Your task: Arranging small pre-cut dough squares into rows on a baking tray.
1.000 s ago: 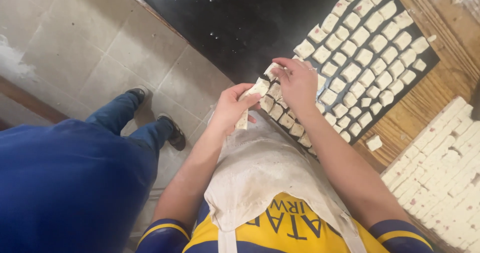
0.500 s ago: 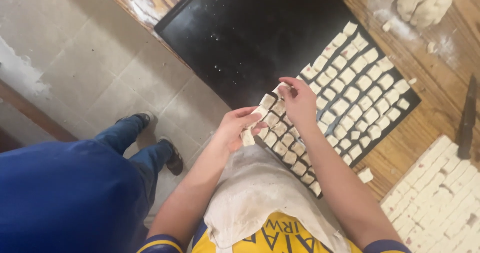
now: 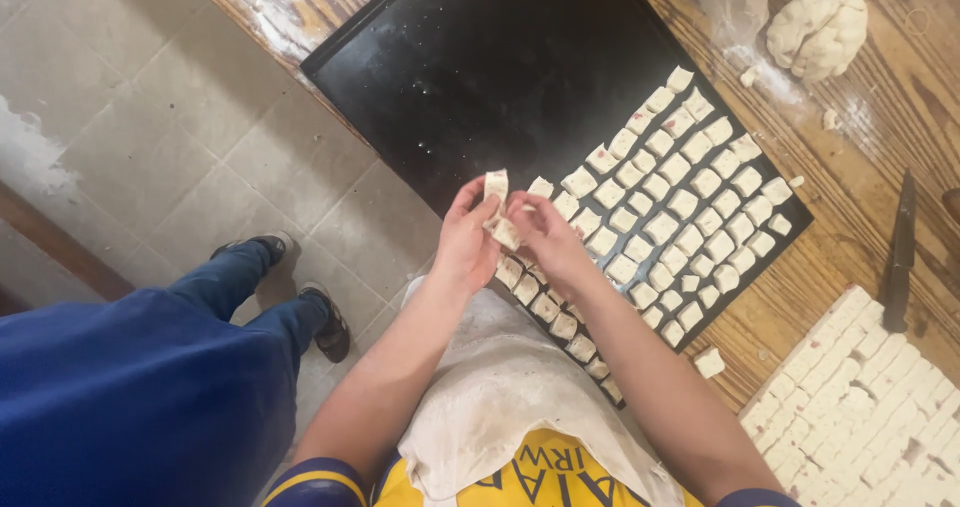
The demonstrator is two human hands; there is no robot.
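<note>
My left hand (image 3: 463,247) and my right hand (image 3: 545,237) meet above the near corner of a black baking tray (image 3: 480,67). Between the fingers of both hands is a small strip of pale dough (image 3: 497,207), held upright. Rows of small folded dough pieces (image 3: 680,202) fill the right part of the tray. The left part of the tray is bare and dusted with flour.
A sheet of dough cut into squares (image 3: 870,407) lies at the lower right, with a dark knife (image 3: 900,257) beside it. A lump of dough (image 3: 820,27) sits at the top right on the wooden table (image 3: 860,197). Another person in blue (image 3: 120,407) stands to my left.
The view has shifted so more of the tray shows. My hands stay together at the tray's near corner, and the dough strip now stands upright between the fingers.
</note>
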